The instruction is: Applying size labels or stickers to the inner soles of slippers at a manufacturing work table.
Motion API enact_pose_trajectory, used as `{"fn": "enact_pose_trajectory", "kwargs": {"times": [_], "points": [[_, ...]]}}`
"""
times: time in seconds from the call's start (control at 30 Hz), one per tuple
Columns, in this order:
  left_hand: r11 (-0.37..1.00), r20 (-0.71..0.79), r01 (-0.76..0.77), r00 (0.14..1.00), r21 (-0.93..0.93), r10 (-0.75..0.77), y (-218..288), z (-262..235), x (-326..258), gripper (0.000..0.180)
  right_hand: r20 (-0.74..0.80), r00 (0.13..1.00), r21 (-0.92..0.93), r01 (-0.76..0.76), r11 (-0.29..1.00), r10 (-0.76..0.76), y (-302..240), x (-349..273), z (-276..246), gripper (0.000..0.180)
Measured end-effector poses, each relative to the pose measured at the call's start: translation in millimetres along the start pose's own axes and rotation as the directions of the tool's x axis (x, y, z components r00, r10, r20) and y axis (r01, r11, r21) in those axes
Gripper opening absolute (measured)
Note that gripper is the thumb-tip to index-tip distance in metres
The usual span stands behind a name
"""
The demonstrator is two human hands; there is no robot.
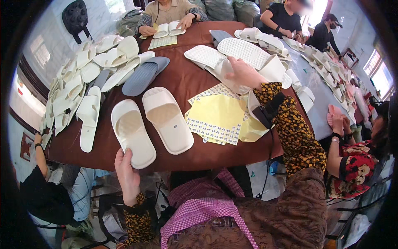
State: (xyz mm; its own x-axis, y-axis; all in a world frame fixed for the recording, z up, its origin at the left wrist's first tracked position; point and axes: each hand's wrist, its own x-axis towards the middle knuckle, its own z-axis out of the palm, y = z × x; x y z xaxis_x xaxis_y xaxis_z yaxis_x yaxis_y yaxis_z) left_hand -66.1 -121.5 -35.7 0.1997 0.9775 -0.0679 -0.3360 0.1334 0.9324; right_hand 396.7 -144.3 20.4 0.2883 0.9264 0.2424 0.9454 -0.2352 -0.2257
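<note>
My left hand (127, 176) pinches the heel end of a cream slide slipper (134, 141), thumb on top of the sole. To its right lies a second cream slipper (172, 128) with a small round sticker on its heel. My right hand (243, 74) is stretched out over a heap of white slippers (244, 52) at the right of the table, fingers apart, by a slipper strap. Whether it touches the strap is hard to tell. Below my right forearm lie yellow-backed sticker sheets (217, 112), partly overlapping.
More white slippers (89, 103) pile up on the left of the brown-covered table (87, 159), beside a grey slipper (145, 76). Across the table a person (166, 14) handles slippers by a sticker sheet (163, 42). Other people work around, and a cable (269, 157) hangs near my right arm.
</note>
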Motion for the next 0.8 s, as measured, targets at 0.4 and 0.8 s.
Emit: {"fn": "enact_pose_trajectory", "kwargs": {"times": [0.4,0.8], "points": [[0.922,0.195,-0.212,0.968,0.323,0.155,-17.1,-2.8,22.0,0.051,0.384,0.847,0.747,-0.519,0.414,0.369,6.7,0.9,-2.7,0.036],[0.284,0.319,-0.463,0.844,0.84,0.432,-15.0,-0.2,4.5,0.054,0.447,0.754,0.891,-0.325,-0.317,0.482,-7.2,12.2,21.3,0.025]]}}
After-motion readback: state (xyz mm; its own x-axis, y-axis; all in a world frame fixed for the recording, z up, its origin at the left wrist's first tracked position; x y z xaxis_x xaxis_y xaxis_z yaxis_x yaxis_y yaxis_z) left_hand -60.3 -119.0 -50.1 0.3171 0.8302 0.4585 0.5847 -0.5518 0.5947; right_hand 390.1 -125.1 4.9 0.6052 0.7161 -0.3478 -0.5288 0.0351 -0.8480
